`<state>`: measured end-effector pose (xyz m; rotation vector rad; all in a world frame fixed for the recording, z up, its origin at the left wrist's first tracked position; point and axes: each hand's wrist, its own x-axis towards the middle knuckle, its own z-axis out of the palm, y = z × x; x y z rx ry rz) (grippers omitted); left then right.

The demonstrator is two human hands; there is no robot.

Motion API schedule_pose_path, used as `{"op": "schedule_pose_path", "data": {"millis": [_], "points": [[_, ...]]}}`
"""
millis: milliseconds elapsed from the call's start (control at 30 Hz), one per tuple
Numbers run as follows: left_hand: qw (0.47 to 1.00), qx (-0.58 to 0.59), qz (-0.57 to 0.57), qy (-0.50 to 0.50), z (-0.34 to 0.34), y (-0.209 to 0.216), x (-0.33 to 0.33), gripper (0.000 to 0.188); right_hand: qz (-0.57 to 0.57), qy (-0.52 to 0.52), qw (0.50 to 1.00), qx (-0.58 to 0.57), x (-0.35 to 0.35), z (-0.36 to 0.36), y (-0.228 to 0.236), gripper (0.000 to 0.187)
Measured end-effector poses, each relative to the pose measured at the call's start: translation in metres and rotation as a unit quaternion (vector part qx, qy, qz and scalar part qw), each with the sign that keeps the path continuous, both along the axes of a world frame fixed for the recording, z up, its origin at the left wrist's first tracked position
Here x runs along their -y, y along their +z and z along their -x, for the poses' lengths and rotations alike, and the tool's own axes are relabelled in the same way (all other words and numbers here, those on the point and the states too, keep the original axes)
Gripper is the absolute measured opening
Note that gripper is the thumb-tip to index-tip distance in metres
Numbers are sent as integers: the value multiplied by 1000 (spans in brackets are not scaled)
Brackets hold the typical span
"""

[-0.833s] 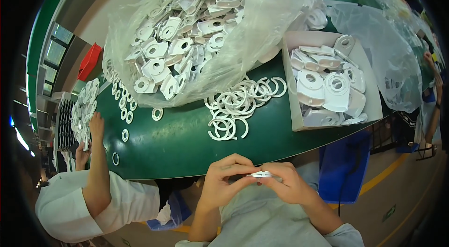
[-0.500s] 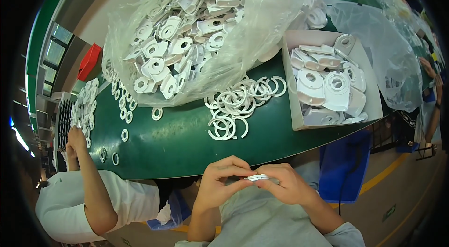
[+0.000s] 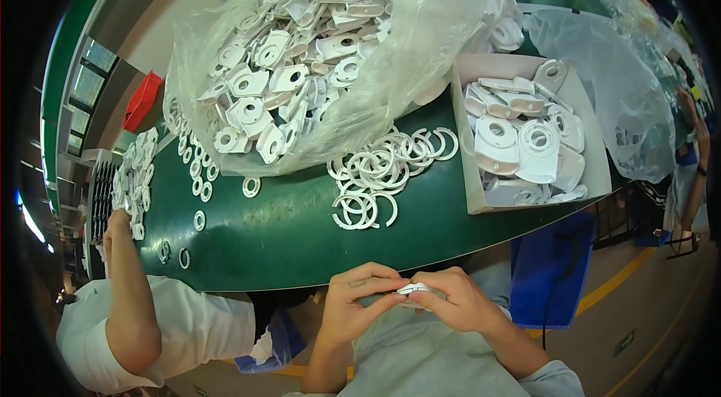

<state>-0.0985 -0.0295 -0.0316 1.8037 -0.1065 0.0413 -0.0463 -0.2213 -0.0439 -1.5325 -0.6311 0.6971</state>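
Between my two hands, just off the table's front edge, is a small white plastic part (image 3: 413,289), seen edge-on and mostly covered by fingers. My left hand (image 3: 359,302) pinches its left end with thumb and fingertips. On the other end, my right hand (image 3: 455,301) has its fingers and thumb closed. Beyond my hands lies a heap of white open rings (image 3: 383,164) on the green table (image 3: 293,235). A shallow carton (image 3: 476,205) to the right holds several white plastic housings (image 3: 538,147), each with a round hole.
A large clear plastic bag (image 3: 443,14) full of similar housings fills the table's far middle. Small white rings (image 3: 251,187) lie left of it. A co-worker's arm (image 3: 131,277) reaches in at left. A red bin (image 3: 143,101) stands far left; a blue bin (image 3: 552,269) is below the table at right.
My hands stay closed on the white part, with only a slight shift of the fingers. At left, the co-worker's forearm has swung a little to the left.
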Motion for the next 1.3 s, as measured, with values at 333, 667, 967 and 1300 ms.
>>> {"op": "schedule_pose_path", "data": {"millis": [333,667,967,1300], "points": [[999,-24,40,13,7,-6,1,25,-34,12,999,-6,-1,2,-10,21],[997,-52,40,27,13,-5,1,26,-27,29,997,-63,-3,1,-9,23],[995,-47,82,45,15,-7,3,25,-1,21,999,-46,-5,1,-7,25],[994,-61,80,43,16,-6,6,24,9,-14,1000,-5,-5,6,-10,22]]}}
